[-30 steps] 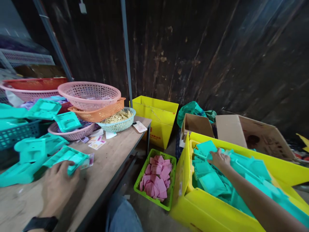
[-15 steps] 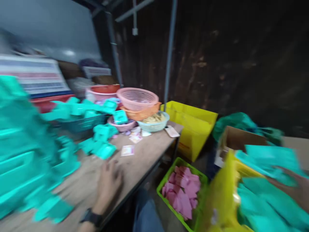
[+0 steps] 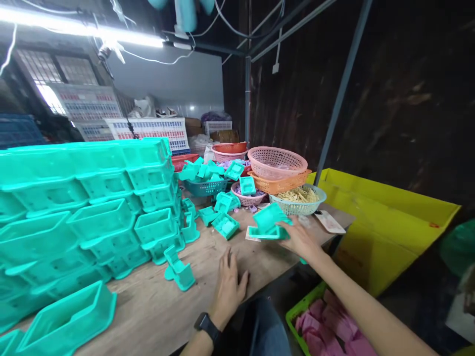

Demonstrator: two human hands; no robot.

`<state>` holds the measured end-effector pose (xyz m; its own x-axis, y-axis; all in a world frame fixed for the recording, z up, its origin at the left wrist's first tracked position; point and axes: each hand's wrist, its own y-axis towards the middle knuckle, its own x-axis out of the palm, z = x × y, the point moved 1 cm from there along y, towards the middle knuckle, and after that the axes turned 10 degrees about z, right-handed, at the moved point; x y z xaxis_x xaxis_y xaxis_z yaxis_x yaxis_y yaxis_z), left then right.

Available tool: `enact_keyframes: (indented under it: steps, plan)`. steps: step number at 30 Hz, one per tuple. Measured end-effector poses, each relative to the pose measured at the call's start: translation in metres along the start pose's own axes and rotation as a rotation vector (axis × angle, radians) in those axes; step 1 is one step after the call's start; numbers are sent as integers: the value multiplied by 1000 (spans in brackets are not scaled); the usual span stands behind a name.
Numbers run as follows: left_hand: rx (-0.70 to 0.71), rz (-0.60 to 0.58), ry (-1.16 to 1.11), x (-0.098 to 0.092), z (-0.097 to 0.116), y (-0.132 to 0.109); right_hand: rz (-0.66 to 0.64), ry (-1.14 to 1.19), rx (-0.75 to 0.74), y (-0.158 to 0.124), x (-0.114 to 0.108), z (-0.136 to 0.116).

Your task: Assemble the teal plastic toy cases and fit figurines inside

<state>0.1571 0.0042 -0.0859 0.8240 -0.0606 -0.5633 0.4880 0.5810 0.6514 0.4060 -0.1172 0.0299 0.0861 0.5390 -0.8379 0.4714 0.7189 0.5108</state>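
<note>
My left hand [image 3: 230, 287], with a dark watch on the wrist, rests on the wooden table [image 3: 152, 306] near its front edge, fingers apart and holding nothing. My right hand [image 3: 299, 237] grips some turquoise plastic parts [image 3: 269, 220] above the table, over a small printed card [image 3: 253, 234]. Left of my left hand lies a loose turquoise piece [image 3: 179, 269]. Other turquoise pieces [image 3: 225, 225] lie further back. Tall stacks of turquoise box-shaped parts [image 3: 100, 198] fill the left side, with a long turquoise tray [image 3: 70, 316] in front of them.
At the back stand a pink basket [image 3: 277, 160] on an orange basket [image 3: 280, 184], a pale blue basket [image 3: 315, 198] and a teal basket [image 3: 206, 188]. A phone-like object [image 3: 330, 222] lies near the right corner. Beyond are a yellow box [image 3: 382, 222] and a green crate [image 3: 297, 326] of pink pieces.
The view has swung left, showing more of the stacks. My right hand has come from the turquoise parts at the far right to above the table, holding turquoise parts. My left hand stays on the table.
</note>
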Motion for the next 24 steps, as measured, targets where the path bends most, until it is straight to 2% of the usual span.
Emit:
enact_keyframes:
  steps: [2,4,7,10,12,15,18,21,24]
  plan:
    - [19,-3,5,0,2,3,-18,58,-35,24,15,-20]
    - [46,-20,26,1,3,5,-4,95,-40,31,16,-27]
    - [100,-31,60,2,1,8,37,92,9,6,-4,-10]
    - [131,-9,37,1,-3,8,33,10,119,-53,-38,29]
    - [140,0,16,1,-7,11,8,-94,253,-103,-66,62]
    - [166,-12,61,4,-8,21,-23,-306,539,-184,-116,113]
    - [180,-67,65,2,-2,26,-16,-559,867,-259,-171,152]
    - [166,-72,85,-5,3,25,11,-760,1105,-308,-209,177]
    - [145,-61,112,-10,2,22,29,-832,1174,-336,-226,196]
